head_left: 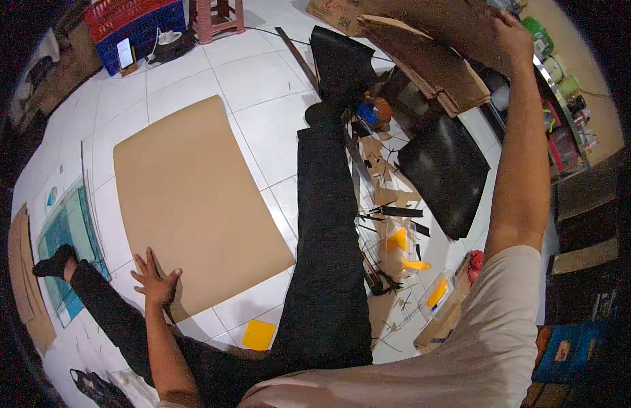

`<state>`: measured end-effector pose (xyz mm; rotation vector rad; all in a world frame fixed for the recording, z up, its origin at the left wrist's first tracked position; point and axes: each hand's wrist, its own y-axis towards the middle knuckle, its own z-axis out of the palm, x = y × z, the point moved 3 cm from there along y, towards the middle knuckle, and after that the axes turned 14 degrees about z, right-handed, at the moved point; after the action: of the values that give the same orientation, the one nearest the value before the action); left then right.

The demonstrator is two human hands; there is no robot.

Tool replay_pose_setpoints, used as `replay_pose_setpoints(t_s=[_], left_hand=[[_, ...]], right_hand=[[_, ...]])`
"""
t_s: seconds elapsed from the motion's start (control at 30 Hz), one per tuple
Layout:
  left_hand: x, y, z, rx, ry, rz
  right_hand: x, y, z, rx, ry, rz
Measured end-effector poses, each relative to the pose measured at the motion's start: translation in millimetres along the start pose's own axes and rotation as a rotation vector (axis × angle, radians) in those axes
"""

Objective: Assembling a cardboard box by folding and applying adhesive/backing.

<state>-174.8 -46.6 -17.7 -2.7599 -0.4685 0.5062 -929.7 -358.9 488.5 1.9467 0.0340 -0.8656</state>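
A large tan sheet (pixel 200 211), like paper or thin board, lies flat on the white tiled floor between my outstretched legs. My left hand (pixel 157 282) is at its near left edge, fingers spread and holding nothing. Far to the right, my raised right hand (pixel 514 42) is closed on the edge of a brown sheet (pixel 458 30), which looks like cardboard or leather. Part of that sheet runs out of view at the top. Below it are stacked brown cardboard pieces (pixel 431 64) with rough edges.
Black sheets (pixel 448 173) lie right of my right leg, among tan and black scraps (pixel 390 170) and yellow spreaders (pixel 397 239). A yellow square (pixel 259 334) is near my lap. Under my left foot lies a teal-edged glass-like panel (pixel 71 251). A phone (pixel 126 54) leans against a blue crate (pixel 142 37).
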Motion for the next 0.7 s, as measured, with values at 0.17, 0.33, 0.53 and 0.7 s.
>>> replay_pose_setpoints(t_s=[0.17, 0.33, 0.53, 0.7], left_hand=[[14.3, -5.2, -4.4, -0.02, 0.001, -0.009], [9.9, -5.1, -2.9, -0.037, -0.023, 0.005], [4.8, -7.2, -9.4, -0.021, -0.022, 0.007], [-0.1, -6.2, -7.8, -0.042, -0.044, 0.016]], right_hand=[[37.3, 38.6, -89.8, 0.219, 0.732, 0.817], [25.2, 61.5, -124.5, 0.057, 1.121, 0.942], [23.5, 79.3, -184.6, -0.039, 1.479, 0.844], [84.5, 91.7, -287.1, 0.06, 1.545, 0.837]])
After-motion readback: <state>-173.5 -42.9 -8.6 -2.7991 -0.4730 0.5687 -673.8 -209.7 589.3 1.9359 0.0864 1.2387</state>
